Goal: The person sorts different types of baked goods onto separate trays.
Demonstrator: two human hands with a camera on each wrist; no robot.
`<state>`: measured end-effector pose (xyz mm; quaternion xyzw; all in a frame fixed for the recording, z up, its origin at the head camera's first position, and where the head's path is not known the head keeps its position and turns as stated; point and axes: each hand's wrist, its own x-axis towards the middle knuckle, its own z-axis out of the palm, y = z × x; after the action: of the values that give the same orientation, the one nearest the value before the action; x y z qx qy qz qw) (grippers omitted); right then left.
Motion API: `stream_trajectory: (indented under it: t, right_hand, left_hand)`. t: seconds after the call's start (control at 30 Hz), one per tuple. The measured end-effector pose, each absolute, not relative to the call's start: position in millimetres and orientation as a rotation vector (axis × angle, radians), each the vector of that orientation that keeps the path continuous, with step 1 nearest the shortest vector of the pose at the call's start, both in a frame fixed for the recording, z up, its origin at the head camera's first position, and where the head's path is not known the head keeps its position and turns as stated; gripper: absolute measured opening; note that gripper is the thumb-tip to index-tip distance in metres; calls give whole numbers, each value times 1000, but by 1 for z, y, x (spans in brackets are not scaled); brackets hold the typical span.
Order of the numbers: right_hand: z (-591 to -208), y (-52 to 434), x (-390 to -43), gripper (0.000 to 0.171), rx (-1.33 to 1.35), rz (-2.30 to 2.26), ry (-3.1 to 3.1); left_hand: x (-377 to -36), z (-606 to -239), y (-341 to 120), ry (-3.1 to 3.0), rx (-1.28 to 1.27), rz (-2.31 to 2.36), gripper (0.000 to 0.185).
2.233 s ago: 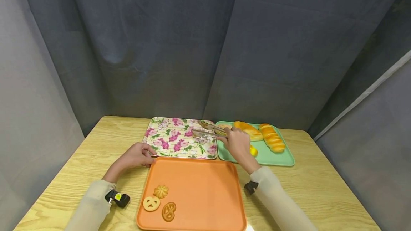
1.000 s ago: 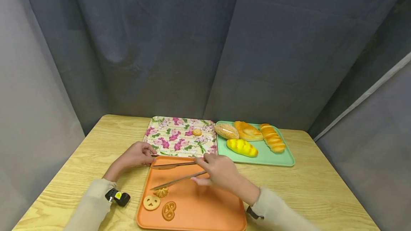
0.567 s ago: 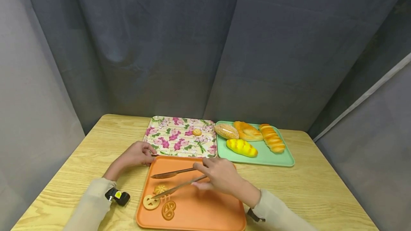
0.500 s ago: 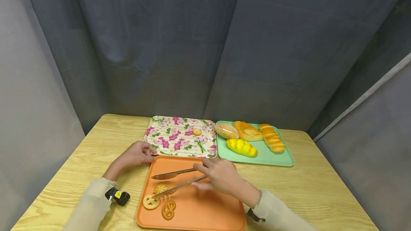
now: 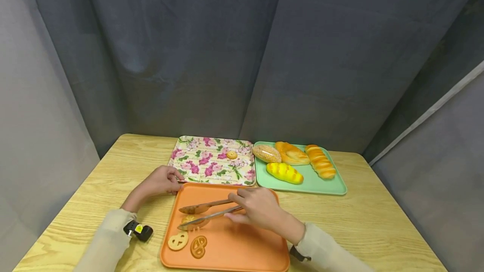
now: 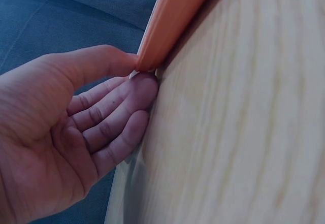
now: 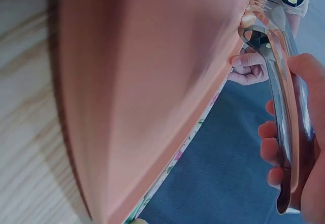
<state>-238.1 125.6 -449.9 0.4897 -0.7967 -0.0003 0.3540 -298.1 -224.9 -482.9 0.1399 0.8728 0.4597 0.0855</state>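
My right hand [image 5: 261, 207] grips metal tongs [image 5: 217, 214] over the left part of the orange tray [image 5: 242, 242]. The tong ends lie on either side of a flower-shaped cookie [image 5: 187, 219], partly covering it; whether they touch it I cannot tell. Nearer me on that tray lie a round face cookie [image 5: 178, 241] and a pretzel-shaped cookie [image 5: 198, 247]. My left hand [image 5: 160, 181] rests at the tray's far left corner. In the left wrist view its thumb touches the orange edge, the other fingers loosely bent beneath.
Behind the orange tray lies a floral tray [image 5: 206, 158] with a small round cookie [image 5: 232, 155]. To its right, a green tray [image 5: 317, 186] bears a seeded roll [image 5: 266, 153], a yellow bread [image 5: 285, 173], a ring-like bread [image 5: 291, 154] and a striped loaf [image 5: 320, 162].
My right hand has brought the tongs from the floral tray, where a small round cookie now lies uncovered, to the orange tray. Their ends have shifted around the flower-shaped cookie. The left hand stays put.
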Motion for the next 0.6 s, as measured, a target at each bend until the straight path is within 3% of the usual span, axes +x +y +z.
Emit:
stream_trajectory:
  t: [0.6]
  right_hand:
    - [-447,127,-238,37,1216,12,-2011]
  left_hand:
    - [-297,-482,-225,2587,416,1388,26]
